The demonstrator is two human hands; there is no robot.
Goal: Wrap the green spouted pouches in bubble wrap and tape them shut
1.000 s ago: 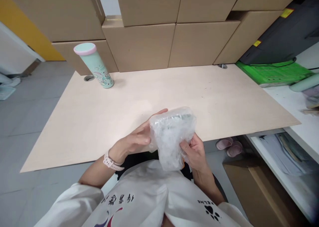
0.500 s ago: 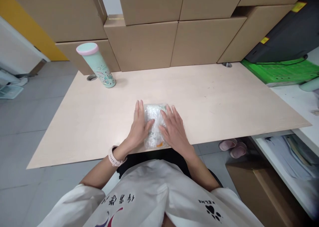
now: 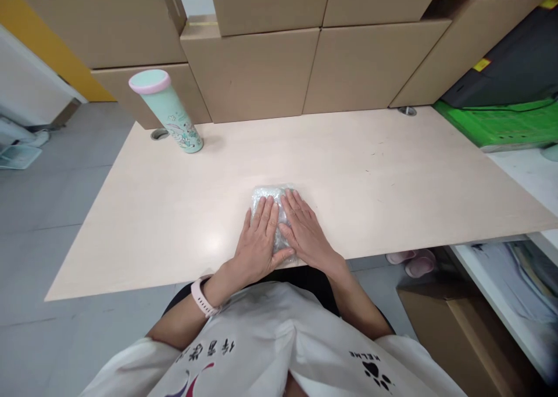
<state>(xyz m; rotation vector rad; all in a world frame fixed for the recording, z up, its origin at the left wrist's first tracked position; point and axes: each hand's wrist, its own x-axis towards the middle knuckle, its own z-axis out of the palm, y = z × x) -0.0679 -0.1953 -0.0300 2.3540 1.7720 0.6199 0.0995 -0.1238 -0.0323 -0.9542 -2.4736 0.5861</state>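
Note:
A small package in clear bubble wrap (image 3: 271,192) lies flat at the front edge of the pale wooden tabletop (image 3: 165,211). My left hand (image 3: 257,237) rests flat over its left part, with fingers stretched forward. Over the right part lies my right hand (image 3: 307,228), also flat, its fingers extended. The two hands sit side by side, thumbs close to each other, and hide most of the package. What is inside the wrap cannot be made out.
A mint-green tumbler (image 3: 174,118) with a pink rim stands at the back left. Stacked cardboard boxes (image 3: 253,77) line the rear edge. To the right are a green crate (image 3: 501,124) and a dark case (image 3: 510,65). Slippers (image 3: 421,263) and a cardboard box (image 3: 462,327) are on the floor.
My left hand has moved from the package's left side onto its top, closer to my right hand. My right hand stays on the right part. The view has shifted slightly.

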